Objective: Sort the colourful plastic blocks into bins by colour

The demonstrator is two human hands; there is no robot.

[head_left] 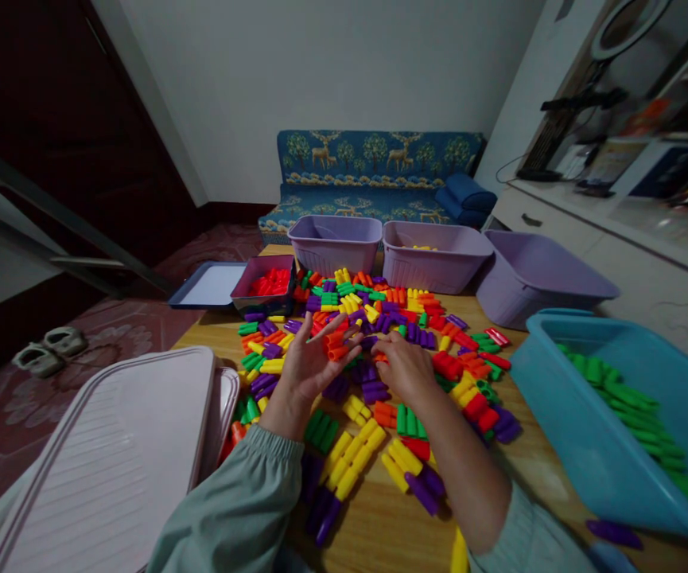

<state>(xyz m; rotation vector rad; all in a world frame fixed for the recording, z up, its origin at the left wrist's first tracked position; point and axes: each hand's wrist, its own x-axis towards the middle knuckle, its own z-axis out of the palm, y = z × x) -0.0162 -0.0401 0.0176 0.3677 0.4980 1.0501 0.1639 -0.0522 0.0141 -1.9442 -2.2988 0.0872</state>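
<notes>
My left hand (pixel 312 360) is turned palm up over the middle of the pile, with orange plastic building blocks (pixel 335 347) lying across its fingers. To its right, my right hand (pixel 404 366) reaches palm down into the pile, its fingers bent together at an orange building block (pixel 382 358) that they partly hide. Tube-shaped building blocks in yellow, purple, green, red and orange spread around both hands. Nearer to me, yellow blocks (pixel 356 460) joined to purple tips lie between my forearms. A smaller yellow and purple group (pixel 413 476) sits beside my right forearm.
Lilac bins (pixel 335 253) line the table's far edge. A blue bin (pixel 594 430) with green blocks stands at right. A dark box (pixel 239 296) holds red blocks at back left, beside a tray (pixel 209 285). Pale lids (pixel 122 446) lie at left. Behind is a patterned sofa (pixel 373 163).
</notes>
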